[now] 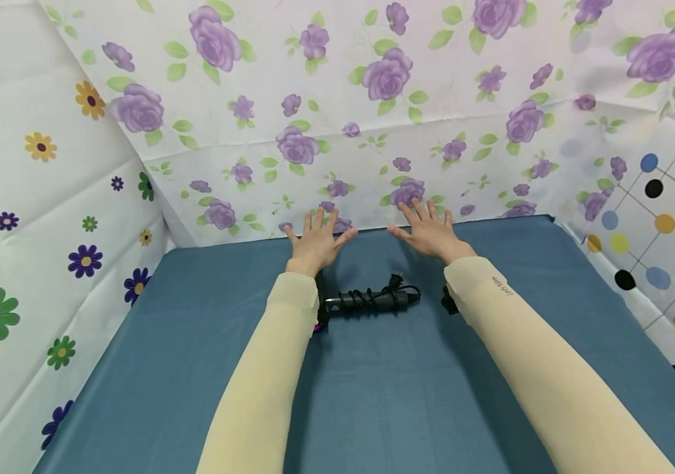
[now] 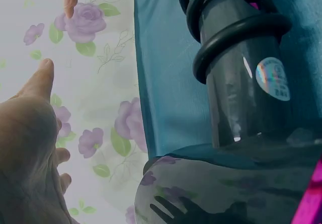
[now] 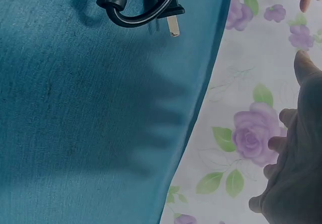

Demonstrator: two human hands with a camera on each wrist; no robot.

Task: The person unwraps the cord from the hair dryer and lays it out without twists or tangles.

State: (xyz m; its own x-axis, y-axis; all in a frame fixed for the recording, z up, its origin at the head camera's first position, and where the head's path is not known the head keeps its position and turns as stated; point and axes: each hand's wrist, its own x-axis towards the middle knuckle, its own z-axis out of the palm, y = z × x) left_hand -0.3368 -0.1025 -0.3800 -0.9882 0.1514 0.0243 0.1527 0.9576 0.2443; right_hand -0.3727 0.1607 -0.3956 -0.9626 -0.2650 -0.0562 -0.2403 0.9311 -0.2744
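Note:
A black handled appliance (image 1: 373,301) lies on the blue cloth, its cord wound round the handle. Its left end is partly hidden behind the left wrist. The left hand (image 1: 314,245) is held above the far edge of the cloth, fingers spread, holding nothing. Likewise spread and holding nothing, the right hand (image 1: 429,234) is to its right. The left wrist view shows the handle (image 2: 244,83) with a round sticker, beside a glossy surface reflecting a hand. In the right wrist view a plug prong (image 3: 173,25) and cord are at the top.
Blue cloth (image 1: 195,368) covers the table. Behind it hangs a white sheet with purple flowers (image 1: 296,145). Flower-patterned cloth (image 1: 12,263) is on the left, dotted cloth (image 1: 663,250) on the right. A small black thing (image 1: 449,303) shows beside the right sleeve.

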